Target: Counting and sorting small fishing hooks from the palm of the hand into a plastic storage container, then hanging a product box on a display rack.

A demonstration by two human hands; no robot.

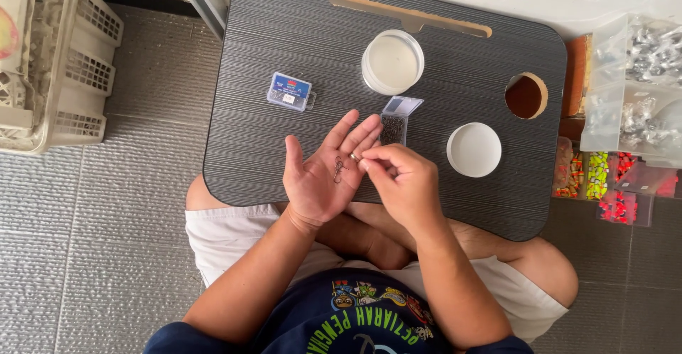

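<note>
My left hand (323,173) lies palm up over the near edge of a dark lap table (284,27), fingers spread. A small metal snap clip (338,170) rests on its palm. My right hand (399,180) hovers beside it, thumb and forefinger pinched on a tiny metal piece at the left hand's fingers. Just beyond the fingertips stands a small clear box (395,121) of dark metal bits with its lid up.
On the table: a small clear box with a blue label (290,90), a round white container (392,61), a round white lid (474,149), a round hole (526,95). Compartment boxes of bright and metal tackle (614,176) sit right; a plastic basket (50,63) left.
</note>
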